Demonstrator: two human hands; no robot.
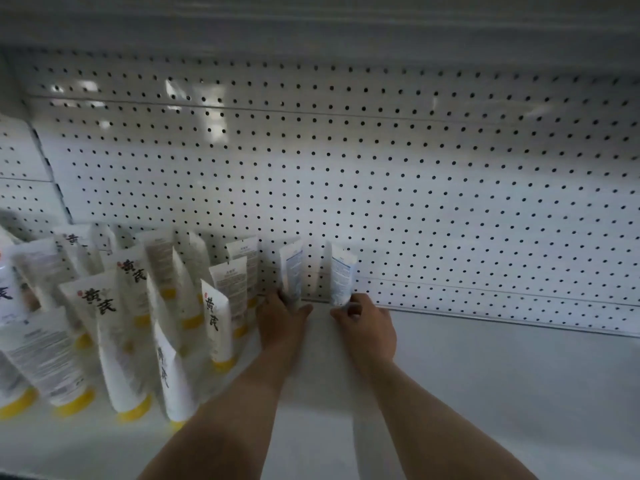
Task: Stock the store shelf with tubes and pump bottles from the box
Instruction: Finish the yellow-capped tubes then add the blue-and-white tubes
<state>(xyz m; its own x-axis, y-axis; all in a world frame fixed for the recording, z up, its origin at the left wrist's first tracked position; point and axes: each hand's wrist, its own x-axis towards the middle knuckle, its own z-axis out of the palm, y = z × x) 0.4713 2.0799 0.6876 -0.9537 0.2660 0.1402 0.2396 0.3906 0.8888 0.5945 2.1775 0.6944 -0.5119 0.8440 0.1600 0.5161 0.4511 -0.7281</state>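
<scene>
Two white tubes with blue print stand upright at the back of the white shelf (485, 375), against the pegboard. My left hand (282, 318) grips the base of the left tube (291, 268). My right hand (367, 325) pinches the base of the right tube (342, 275). To the left, several white tubes with yellow caps (104, 327) stand cap-down in rows, some with black characters on them. The box is out of view.
A white perforated back panel (381, 168) closes the rear of the shelf. Another shelf's underside (311, 22) hangs overhead. The yellow-capped tubes fill the left third of the shelf, some leaning. A white bottle (7, 292) shows at the far left edge.
</scene>
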